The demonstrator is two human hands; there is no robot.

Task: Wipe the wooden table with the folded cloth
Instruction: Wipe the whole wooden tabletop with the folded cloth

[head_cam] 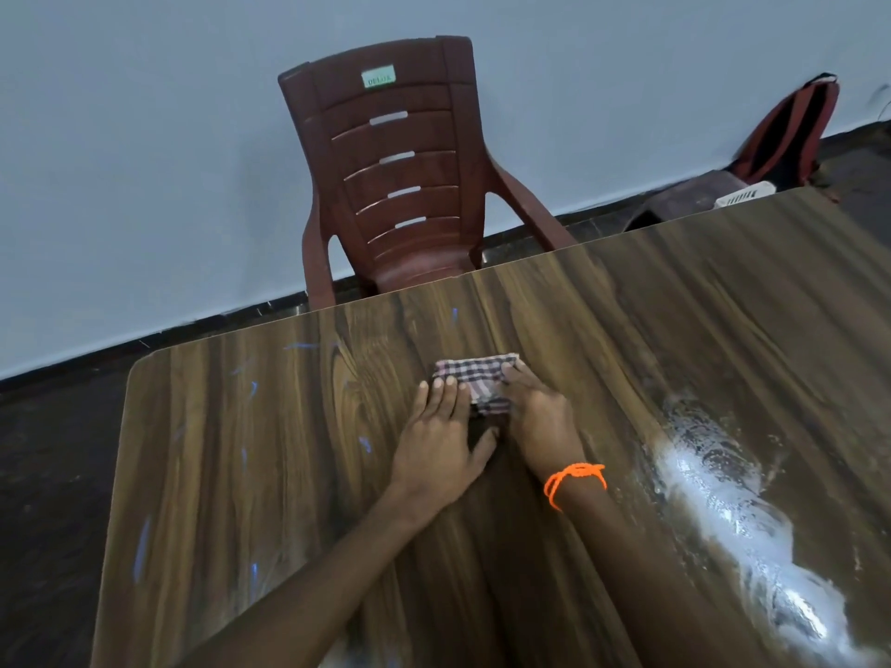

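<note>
A folded checked cloth [475, 378] lies on the wooden table [270, 474], a little beyond its middle. My left hand [441, 436] rests flat with its fingers on the cloth's left edge. My right hand [540, 417], with an orange thread at the wrist, presses flat on the cloth's right side and covers part of it. Neither hand curls around the cloth. Pale blue streaks mark the table's left half.
A dark red plastic chair [400, 176] stands against the table's far edge. A backpack [786, 132] leans on the wall at the far right, beside a white basket [745, 195]. A bright wet-looking glare patch [733, 513] crosses the table's right side.
</note>
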